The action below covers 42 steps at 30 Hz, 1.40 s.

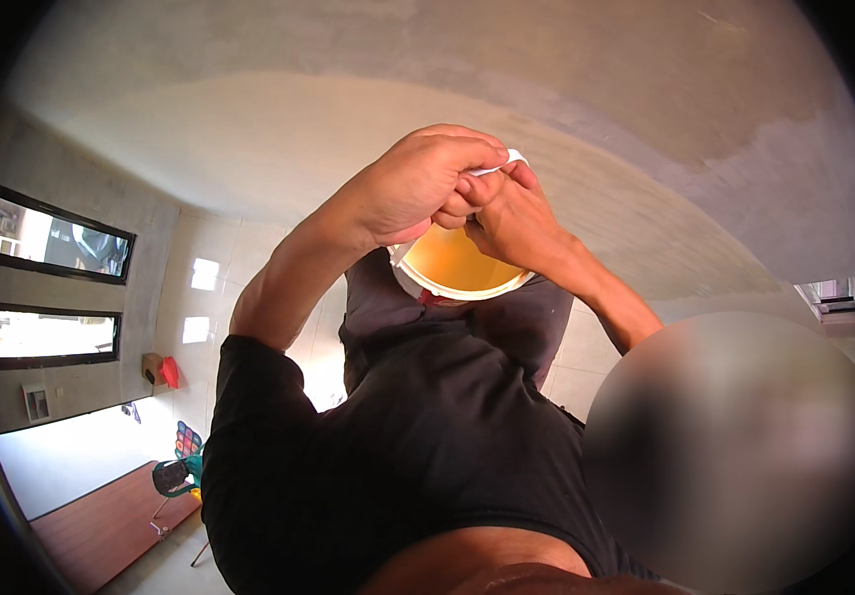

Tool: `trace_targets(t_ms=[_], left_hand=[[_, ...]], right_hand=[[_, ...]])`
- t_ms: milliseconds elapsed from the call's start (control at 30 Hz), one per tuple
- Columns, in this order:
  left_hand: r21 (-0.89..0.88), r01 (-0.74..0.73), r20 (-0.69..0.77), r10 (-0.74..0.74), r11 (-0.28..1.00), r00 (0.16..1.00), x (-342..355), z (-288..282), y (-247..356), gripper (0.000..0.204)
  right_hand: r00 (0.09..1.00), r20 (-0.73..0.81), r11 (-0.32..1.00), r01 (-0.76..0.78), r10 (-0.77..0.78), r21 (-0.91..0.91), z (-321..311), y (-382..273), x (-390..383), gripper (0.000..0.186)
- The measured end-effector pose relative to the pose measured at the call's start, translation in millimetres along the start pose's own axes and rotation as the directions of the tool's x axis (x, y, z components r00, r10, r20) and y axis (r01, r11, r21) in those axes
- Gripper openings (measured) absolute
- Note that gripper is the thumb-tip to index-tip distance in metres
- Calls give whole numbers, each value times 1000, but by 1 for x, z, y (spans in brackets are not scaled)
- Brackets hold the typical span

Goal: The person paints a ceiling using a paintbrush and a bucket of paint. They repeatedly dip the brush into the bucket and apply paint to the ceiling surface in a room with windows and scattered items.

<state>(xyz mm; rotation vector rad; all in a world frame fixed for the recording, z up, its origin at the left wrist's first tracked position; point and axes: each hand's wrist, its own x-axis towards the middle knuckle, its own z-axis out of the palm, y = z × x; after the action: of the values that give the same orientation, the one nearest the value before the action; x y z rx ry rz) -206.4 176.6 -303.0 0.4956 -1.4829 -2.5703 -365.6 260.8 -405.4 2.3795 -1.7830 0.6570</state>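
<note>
My left hand [417,183] is closed, thumb and fingers pinching a small white piece [516,157] that looks like a strip or a fold of cloth. Pressed against it from the right, my right hand [518,220] is closed too, its fingertips on the same white piece. Only bits of that piece show between the fingers, so its kind is unclear. Just below both hands is a round bucket [469,295] with a white rim and a yellow-orange inside. It stands between my legs, and the hands cover its far side.
In front of me rises a grey plastered wall [635,109] with uneven patches. Pale tiles [234,243] cover the floor. To the left are two dark-framed windows [51,238], a brown box with a red thing [162,370], an open doorway, and a green and black object [174,476].
</note>
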Motion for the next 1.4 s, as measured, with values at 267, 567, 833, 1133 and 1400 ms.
trace_targets(t_ms=[267,567,833,1133,1400], left_hand=[[-4,-27,12,27,1000,1000,6,-4,-4,32],[-73,-60,36,63,996,997,1,-22,-22,27],[-35,-177,22,178,984,984,6,-33,-38,26],[-24,-187,8,187,982,982,17,-35,-51,26],[-23,-168,20,168,986,986,14,-37,-54,25]], right_hand=[[973,142,980,-192,184,46,-52,-16,-11,21],[948,-216,969,-205,232,142,-51,-34,-26,18],[831,269,439,-499,487,747,-35,-34,-8,20],[925,-121,802,-241,360,546,-7,-17,-28,24],[939,-216,956,-229,266,184,-16,-22,-29,19]])
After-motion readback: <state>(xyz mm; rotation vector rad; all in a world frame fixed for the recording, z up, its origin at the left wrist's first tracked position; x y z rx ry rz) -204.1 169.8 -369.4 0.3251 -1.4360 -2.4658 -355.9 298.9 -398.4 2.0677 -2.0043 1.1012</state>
